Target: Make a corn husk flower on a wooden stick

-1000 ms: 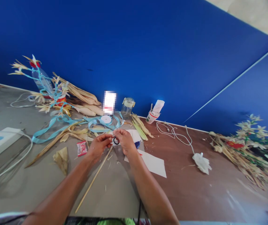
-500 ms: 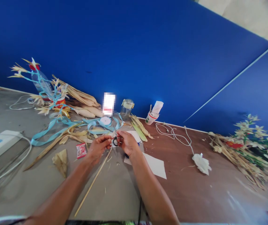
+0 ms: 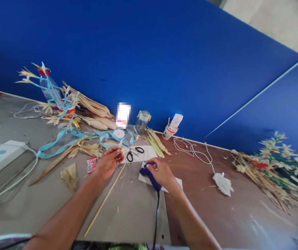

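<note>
Pale, pointed husk piece (image 3: 120, 143) stood pinched in the left hand (image 3: 109, 161), likely keeping its tip clear, while the right hand (image 3: 161, 171) grasped a dark-blue corded plastic tool (image 3: 153, 181).

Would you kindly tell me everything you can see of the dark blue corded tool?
The dark blue tool has a smooth, plastic-looking body, with a black cord leaving its near end. It slants over white paper, the right hand holding its far end; whether it rests there is unclear.

Blue tool (image 3: 154, 181) partly hidden by right hand (image 3: 162, 171)
</note>
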Motion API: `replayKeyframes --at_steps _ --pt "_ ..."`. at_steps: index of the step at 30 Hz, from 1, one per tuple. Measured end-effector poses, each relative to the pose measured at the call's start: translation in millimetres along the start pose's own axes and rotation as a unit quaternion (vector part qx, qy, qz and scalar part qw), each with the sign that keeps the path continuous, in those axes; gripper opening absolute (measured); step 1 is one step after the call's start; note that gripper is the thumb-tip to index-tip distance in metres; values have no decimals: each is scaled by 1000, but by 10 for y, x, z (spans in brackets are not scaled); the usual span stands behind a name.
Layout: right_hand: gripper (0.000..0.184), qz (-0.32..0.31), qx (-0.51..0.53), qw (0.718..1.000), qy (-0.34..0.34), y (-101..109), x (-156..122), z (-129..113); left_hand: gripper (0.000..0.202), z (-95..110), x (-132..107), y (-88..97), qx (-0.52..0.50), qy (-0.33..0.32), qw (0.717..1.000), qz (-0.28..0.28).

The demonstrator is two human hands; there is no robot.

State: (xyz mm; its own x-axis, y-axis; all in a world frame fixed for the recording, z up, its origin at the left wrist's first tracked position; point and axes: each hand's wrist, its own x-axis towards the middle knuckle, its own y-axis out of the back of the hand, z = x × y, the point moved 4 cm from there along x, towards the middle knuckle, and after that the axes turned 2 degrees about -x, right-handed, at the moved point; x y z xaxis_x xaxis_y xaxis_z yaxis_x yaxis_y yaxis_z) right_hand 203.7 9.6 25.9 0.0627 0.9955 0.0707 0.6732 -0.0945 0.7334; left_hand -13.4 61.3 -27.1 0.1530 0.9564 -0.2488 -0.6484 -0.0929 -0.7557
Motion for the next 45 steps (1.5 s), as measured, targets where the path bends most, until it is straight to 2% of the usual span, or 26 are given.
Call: replayKeyframes --at_steps 3,6,8,12,14,16,21,32,45 --pt "15 -6 77 997 21 -120 41 -140 20 -23 -5 -25 31 -7 999 -8" --pt "21 -30 198 980 -1 -326 208 -302 20 -42 -7 -49 49 -8 999 -15" --pt "25 -46 281 958 -38 -482 336 -379 20 -47 -9 -58 59 -7 998 -12" --pt "31 -93 426 889 -138 -766 486 -452 19 -40 -20 -74 52 -7 998 -15" --pt "31 -101 468 865 -150 -844 512 -477 18 -38 -22 -79 52 -4 998 -19" --pt "27 -101 489 853 -149 -884 526 -492 17 -42 -22 -84 59 2 998 -24" --pt "21 -90 504 843 -163 -902 553 -486 17 -57 -25 -105 73 6 996 -41" --pt "16 -108 511 835 -172 -862 561 -528 18 -96 7 -76 64 9 996 -62" --pt "15 -116 498 844 -162 -818 567 -571 20 -65 -30 -121 57 4 996 -64"
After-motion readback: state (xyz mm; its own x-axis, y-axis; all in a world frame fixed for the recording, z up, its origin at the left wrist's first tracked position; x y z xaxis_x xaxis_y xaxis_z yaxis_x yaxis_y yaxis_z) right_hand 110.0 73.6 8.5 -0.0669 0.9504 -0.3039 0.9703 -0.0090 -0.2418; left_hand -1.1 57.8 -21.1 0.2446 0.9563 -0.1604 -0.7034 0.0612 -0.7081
